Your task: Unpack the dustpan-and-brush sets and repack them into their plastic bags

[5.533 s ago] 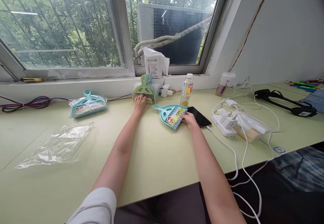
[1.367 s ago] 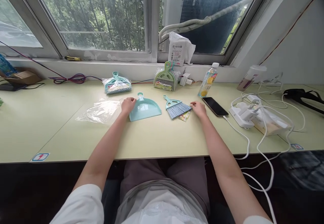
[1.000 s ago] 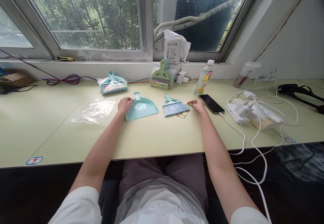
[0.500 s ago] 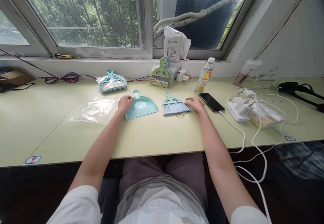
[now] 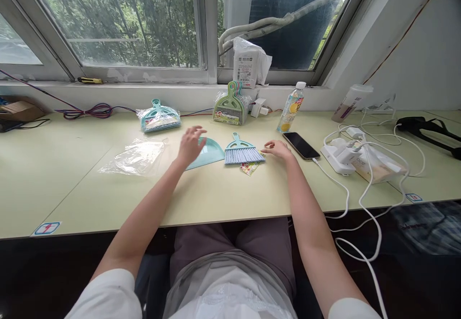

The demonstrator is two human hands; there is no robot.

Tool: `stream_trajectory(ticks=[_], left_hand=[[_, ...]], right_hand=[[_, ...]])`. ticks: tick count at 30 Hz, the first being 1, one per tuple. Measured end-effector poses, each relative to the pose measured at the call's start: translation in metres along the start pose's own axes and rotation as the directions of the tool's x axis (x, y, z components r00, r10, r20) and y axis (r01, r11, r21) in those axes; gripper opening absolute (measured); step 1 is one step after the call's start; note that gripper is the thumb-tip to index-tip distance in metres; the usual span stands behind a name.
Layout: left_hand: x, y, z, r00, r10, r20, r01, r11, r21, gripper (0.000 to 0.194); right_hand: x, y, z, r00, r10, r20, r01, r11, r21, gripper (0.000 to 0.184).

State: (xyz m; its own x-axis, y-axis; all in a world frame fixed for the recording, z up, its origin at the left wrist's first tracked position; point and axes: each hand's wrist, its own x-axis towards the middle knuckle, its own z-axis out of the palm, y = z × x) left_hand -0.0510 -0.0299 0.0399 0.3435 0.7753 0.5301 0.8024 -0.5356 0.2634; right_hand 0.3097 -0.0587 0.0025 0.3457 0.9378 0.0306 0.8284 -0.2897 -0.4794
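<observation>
A light teal dustpan (image 5: pixel 213 153) lies on the table, its left part and handle covered from sight by my left hand (image 5: pixel 192 145). That hand is raised over it with fingers apart and slightly blurred. Just right of the dustpan lies a small hand brush (image 5: pixel 244 153) with a teal handle and blue-grey bristles facing me. A printed label card (image 5: pixel 249 168) sticks out from beneath the bristles. My right hand (image 5: pixel 279 150) rests beside the bristles' right end, fingers stretched out and holding nothing.
Behind are a wrapped teal brush set (image 5: pixel 158 117), a bundle of wrapped green dustpans (image 5: pixel 228 110) and a drink bottle (image 5: pixel 291 107). A clear plastic bag (image 5: pixel 135 158) lies left. Rightward are a phone (image 5: pixel 301 145) and a power strip (image 5: pixel 336 160) with tangled white cables.
Earlier the brush and dustpan were together; now they lie apart. Over the last half second the brush slid left toward the dustpan, and my left hand let go of the dustpan and lifted rightward.
</observation>
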Motion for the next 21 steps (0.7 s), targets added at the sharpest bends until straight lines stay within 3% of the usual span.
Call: stream_trajectory(ticks=[2, 4, 6, 8, 11, 13, 17, 21], left_hand=[[-0.007, 0.029, 0.005, 0.966, 0.231, 0.119, -0.223, 0.972, -0.071, 0.043], [-0.016, 0.051, 0.015, 0.889, 0.376, 0.263, -0.356, 0.927, -0.122, 0.050], [-0.024, 0.062, 0.026, 0.802, 0.440, 0.404, -0.412, 0.897, -0.158, 0.053], [-0.028, 0.062, 0.035, 0.752, 0.454, 0.478, -0.423, 0.888, -0.179, 0.055], [-0.028, 0.055, 0.039, 0.751, 0.441, 0.491, -0.405, 0.896, -0.185, 0.054], [-0.027, 0.052, 0.038, 0.762, 0.429, 0.484, -0.391, 0.902, -0.183, 0.053], [-0.027, 0.052, 0.038, 0.775, 0.423, 0.470, -0.379, 0.906, -0.190, 0.053], [-0.028, 0.052, 0.039, 0.779, 0.421, 0.465, -0.375, 0.907, -0.193, 0.052]], right_hand=[[0.001, 0.001, 0.000, 0.999, -0.022, 0.040, 0.021, 1.000, 0.003, 0.042], [0.002, 0.002, 0.002, 1.000, -0.010, 0.008, 0.010, 1.000, 0.007, 0.034], [0.002, 0.003, 0.005, 0.997, 0.033, -0.072, -0.032, 0.999, 0.011, 0.024], [0.001, 0.004, 0.007, 0.976, 0.078, -0.201, -0.082, 0.997, -0.009, 0.018], [-0.001, 0.002, 0.009, 0.935, 0.090, -0.344, -0.117, 0.991, -0.059, 0.022], [-0.002, -0.003, 0.009, 0.941, 0.074, -0.331, -0.101, 0.993, -0.066, 0.026], [-0.005, -0.018, 0.013, 0.992, 0.022, -0.127, -0.032, 0.997, -0.077, 0.032], [-0.006, -0.026, 0.024, 0.995, -0.088, 0.037, 0.091, 0.990, -0.111, 0.040]])
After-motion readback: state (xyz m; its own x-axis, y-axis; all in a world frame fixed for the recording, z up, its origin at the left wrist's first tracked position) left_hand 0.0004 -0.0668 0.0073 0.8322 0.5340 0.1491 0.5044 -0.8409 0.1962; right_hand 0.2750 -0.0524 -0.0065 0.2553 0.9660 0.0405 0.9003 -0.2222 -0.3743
